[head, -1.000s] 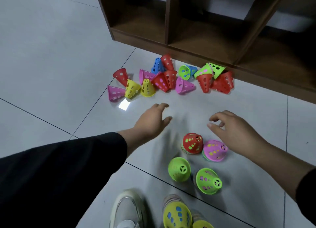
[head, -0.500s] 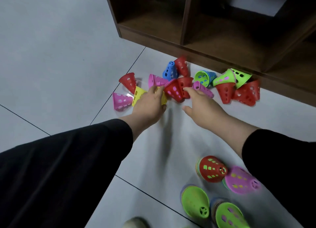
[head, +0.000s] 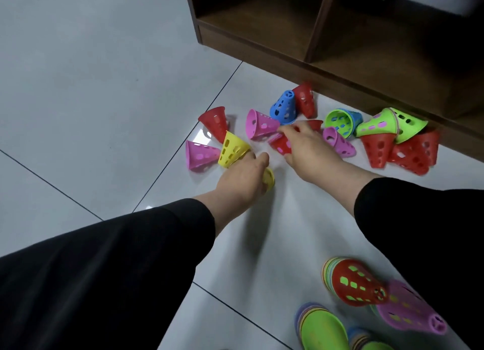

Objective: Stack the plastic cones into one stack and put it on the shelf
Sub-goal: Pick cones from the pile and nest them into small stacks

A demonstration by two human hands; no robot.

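Several loose plastic cones lie tipped over on the floor in front of the brown shelf [head: 337, 48]. My left hand [head: 243, 176] grips a yellow cone [head: 269, 178], with a second yellow cone [head: 233, 149] touching its fingers. My right hand [head: 306, 147] grips a red cone [head: 281, 144] beside a pink cone [head: 259, 125]. At the bottom right stand stacks of nested cones: a red-topped stack [head: 353, 284], a pink-topped stack [head: 411, 313] and a green-topped stack [head: 322, 328].
Around the hands lie a blue cone [head: 284, 107], a red cone [head: 214, 120], a pink cone [head: 200, 154], another pink cone [head: 339, 142], a green cone nested in blue [head: 341, 121] and a green and red cluster [head: 400, 142]. The floor is grey tile.
Both hands reached forward into the loose cones. The left hand closed on a yellow cone and the right on a red one. The view shifted, so the stacks sit lower right.
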